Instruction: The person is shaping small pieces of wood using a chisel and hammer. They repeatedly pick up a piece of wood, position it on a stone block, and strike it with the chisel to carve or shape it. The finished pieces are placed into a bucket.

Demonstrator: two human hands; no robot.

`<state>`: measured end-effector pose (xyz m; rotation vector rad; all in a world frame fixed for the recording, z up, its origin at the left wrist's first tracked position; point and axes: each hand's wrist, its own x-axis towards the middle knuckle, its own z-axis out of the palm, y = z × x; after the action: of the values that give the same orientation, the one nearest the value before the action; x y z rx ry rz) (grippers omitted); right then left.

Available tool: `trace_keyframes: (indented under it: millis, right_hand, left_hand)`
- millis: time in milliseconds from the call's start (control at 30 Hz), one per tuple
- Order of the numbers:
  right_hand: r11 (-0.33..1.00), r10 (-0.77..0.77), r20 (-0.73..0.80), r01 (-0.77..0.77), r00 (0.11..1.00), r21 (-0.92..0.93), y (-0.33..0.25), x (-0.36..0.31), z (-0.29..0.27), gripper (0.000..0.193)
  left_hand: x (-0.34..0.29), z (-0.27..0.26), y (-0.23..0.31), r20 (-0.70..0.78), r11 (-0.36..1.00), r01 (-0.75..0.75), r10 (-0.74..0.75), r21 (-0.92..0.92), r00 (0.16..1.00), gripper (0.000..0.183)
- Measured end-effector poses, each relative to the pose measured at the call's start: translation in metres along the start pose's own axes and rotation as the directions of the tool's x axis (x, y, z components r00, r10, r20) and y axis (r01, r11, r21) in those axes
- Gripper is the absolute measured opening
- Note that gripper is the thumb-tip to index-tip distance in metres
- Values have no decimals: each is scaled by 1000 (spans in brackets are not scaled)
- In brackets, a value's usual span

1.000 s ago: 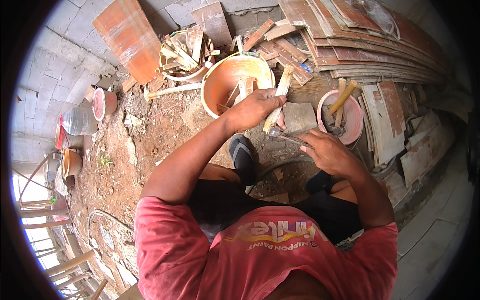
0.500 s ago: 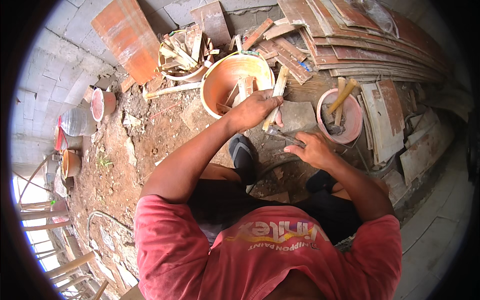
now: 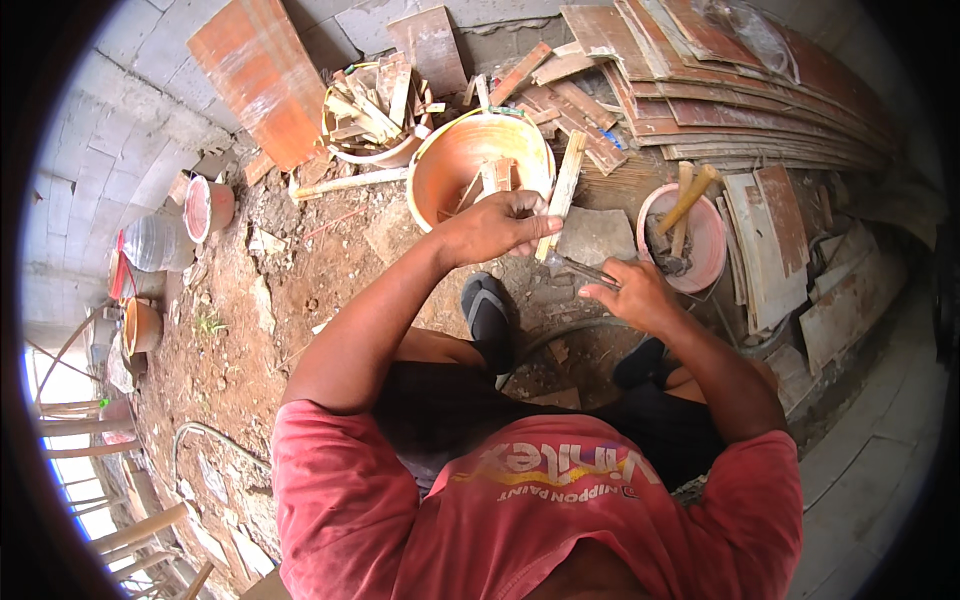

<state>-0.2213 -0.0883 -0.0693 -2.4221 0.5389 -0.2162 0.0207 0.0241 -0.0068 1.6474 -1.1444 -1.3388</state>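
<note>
Tilted upward in front of me is a narrow strip of wood [image 3: 566, 185], with my left hand [image 3: 492, 230] closed round its lower part. My right hand [image 3: 642, 298] grips the dark metal handles of a pair of pincers [image 3: 584, 270]. The jaw end of the tool meets the strip's near end, but its exact bite is too small to make out. Just beyond my left hand stands an orange bucket [image 3: 430, 185] with several wood scraps inside. A flat grey stone slab [image 3: 598, 236] lies beyond the pincers.
To the right, a pinkish bucket [image 3: 716, 245] holds a wooden-handled tool [image 3: 692, 198]. A container of wood offcuts [image 3: 375, 115] stands at the back. Stacked boards [image 3: 740, 105] fill the far right, with more panels [image 3: 755, 250] below. A hose [image 3: 560, 330] crosses the dirt near my feet.
The wood strip and both hands have shifted slightly to the right in the picture. My left fingers sit a little differently on the strip; both grips continue.
</note>
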Motion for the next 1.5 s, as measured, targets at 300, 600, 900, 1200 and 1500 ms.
trace_keyframes:
  millis: [300,600,900,1200,1500]
  right_hand:
    - [997,-63,117,57,991,56,-20,-3,-14,49]
    - [967,-124,286,52,950,248,-39,-3,-37,51]
    - [926,-160,296,40,942,376,-51,4,-48,47]
    - [961,-92,320,0,943,276,-36,9,-43,41]
    - [950,-5,533,-162,846,266,-28,10,-38,47]
  left_hand:
    - [9,-4,-5,56,980,-189,192,-58,980,34]
    - [-6,-5,7,265,791,-44,256,-610,930,27]
    - [-11,-1,12,238,585,-56,413,-809,879,33]
    - [-8,-1,11,169,618,11,198,-786,966,21]
    - [15,8,2,-136,620,-172,106,-766,985,13]
